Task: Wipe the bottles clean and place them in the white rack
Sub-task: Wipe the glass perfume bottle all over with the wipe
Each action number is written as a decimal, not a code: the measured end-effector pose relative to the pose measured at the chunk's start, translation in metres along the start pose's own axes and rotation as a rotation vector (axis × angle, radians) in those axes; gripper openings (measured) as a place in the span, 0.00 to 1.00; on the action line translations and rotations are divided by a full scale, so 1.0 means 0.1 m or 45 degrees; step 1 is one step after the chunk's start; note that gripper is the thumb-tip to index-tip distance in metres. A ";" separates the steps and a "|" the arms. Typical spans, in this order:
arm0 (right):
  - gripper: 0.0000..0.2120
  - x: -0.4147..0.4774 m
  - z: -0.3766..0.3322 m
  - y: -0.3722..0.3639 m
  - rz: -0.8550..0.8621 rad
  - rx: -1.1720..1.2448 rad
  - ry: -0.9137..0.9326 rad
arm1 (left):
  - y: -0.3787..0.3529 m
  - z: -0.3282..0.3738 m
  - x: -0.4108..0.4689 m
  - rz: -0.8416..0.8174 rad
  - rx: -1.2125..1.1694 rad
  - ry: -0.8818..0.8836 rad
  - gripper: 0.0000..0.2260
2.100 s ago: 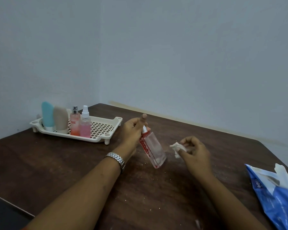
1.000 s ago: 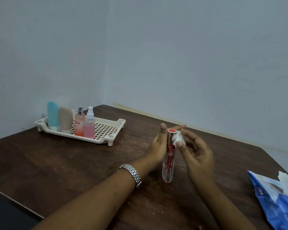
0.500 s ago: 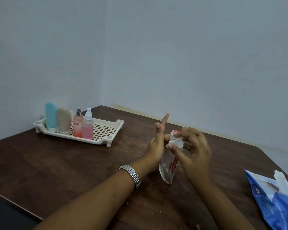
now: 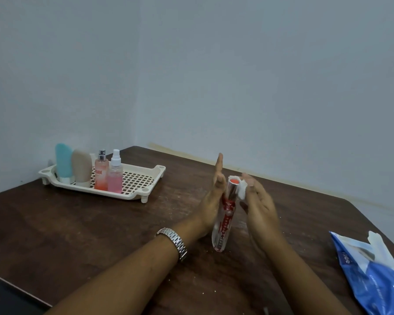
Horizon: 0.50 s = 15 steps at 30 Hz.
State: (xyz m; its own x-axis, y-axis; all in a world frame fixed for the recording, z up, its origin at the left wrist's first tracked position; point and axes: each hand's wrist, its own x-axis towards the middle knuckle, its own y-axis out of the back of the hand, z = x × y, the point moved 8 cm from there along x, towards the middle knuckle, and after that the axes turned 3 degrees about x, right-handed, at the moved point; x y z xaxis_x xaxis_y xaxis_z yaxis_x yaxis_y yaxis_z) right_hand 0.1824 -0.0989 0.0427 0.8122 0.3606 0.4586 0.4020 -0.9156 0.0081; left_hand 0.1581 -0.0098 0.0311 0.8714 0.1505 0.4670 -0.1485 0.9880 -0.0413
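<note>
White tissue (image 4: 242, 189) pinched in the right hand (image 4: 261, 212) is rubbed on one clear bottle (image 4: 223, 226), propped by the flat left hand (image 4: 210, 201). Four other bottles (image 4: 115, 178) are already set in the white rack (image 4: 143, 190).

The table (image 4: 77, 223) is dark matt wood. The rack (image 4: 137, 178) is cream plastic. The bottle (image 4: 223, 223) is clear and glossy, perhaps plastic. The wad (image 4: 242, 190) is soft white tissue. The watch band (image 4: 176, 245) is bright metal; the pack (image 4: 378, 285), glossy blue film.

Bottle (image 4: 223, 221) lettering blurred; blue packet (image 4: 378, 285) cropped
</note>
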 end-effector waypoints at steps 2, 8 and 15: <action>0.22 -0.03 0.05 -0.03 -0.040 0.002 -0.098 | -0.03 0.00 -0.01 -0.032 0.086 0.008 0.52; 0.28 -0.03 0.06 -0.01 -0.078 -0.184 -0.228 | -0.04 0.00 -0.01 -0.056 0.265 -0.093 0.56; 0.40 0.01 0.03 0.00 -0.047 -0.126 -0.173 | 0.00 0.05 -0.01 0.013 0.332 -0.149 0.60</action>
State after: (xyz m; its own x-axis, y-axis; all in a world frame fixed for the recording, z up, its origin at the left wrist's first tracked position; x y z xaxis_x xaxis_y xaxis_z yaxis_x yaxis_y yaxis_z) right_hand 0.1843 -0.0984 0.0408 0.8499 0.4088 0.3325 0.3944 -0.9120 0.1131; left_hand 0.1550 -0.0103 0.0353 0.8114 0.1409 0.5672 -0.2857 0.9423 0.1747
